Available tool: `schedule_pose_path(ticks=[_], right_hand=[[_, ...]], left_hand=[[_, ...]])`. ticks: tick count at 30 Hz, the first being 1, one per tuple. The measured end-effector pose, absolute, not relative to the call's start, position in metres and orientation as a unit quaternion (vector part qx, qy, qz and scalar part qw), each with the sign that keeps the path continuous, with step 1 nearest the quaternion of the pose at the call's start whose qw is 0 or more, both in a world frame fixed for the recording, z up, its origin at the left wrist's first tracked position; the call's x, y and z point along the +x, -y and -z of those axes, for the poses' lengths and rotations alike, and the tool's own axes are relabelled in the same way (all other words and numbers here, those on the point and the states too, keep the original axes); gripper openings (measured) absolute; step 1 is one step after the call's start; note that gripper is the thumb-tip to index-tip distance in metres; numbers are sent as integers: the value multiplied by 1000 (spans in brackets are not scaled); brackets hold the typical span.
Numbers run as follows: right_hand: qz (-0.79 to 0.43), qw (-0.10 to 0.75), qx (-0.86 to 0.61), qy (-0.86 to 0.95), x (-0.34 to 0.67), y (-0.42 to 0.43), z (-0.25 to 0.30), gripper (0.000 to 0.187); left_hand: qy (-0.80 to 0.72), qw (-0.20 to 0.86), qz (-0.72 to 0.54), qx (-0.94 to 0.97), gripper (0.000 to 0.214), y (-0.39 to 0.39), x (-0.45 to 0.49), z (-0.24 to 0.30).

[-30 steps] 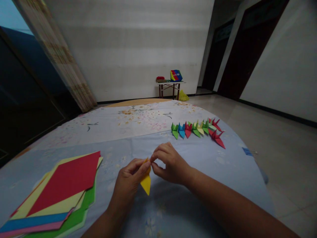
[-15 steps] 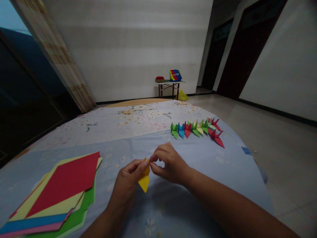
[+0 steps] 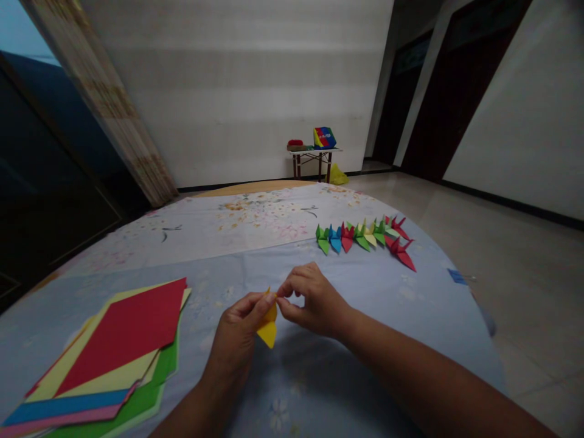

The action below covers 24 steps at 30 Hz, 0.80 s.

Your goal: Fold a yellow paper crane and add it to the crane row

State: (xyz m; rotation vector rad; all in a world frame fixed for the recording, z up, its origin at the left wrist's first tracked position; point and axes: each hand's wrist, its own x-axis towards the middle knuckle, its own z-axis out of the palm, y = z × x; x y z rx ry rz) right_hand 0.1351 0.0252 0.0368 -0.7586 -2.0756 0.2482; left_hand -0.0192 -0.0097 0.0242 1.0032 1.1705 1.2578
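Note:
A small folded yellow paper piece (image 3: 268,327) is held just above the blue flowered tablecloth (image 3: 410,304). My left hand (image 3: 239,333) pinches its upper part from the left, fingers closed on it. My right hand (image 3: 312,301) pinches the paper's top tip from the right, fingers curled. The two hands meet at the tip. Part of the paper is hidden behind my left fingers.
A fanned stack of coloured paper sheets (image 3: 109,347), red on top, lies at the near left. A row of several folded paper cranes (image 3: 365,238) lies beyond my hands at the right. A small table (image 3: 312,159) with a coloured box stands by the far wall.
The yellow paper's lower point has shortened slightly and tilted as my fingers work its tip. Both hands stay in nearly the same place.

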Motion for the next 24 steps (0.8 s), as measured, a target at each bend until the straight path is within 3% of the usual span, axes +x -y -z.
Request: schedule_pose_path(ticks=[15,24], right_hand=[[-176,452,-323,813,136,-24,-40,3],[-77,472,-308,823,135,-26,-35,2]], left_hand=[[-502,538,-535,415,28,11,-18,-28],[-507,555,-532,389,30,12,-15,-30]])
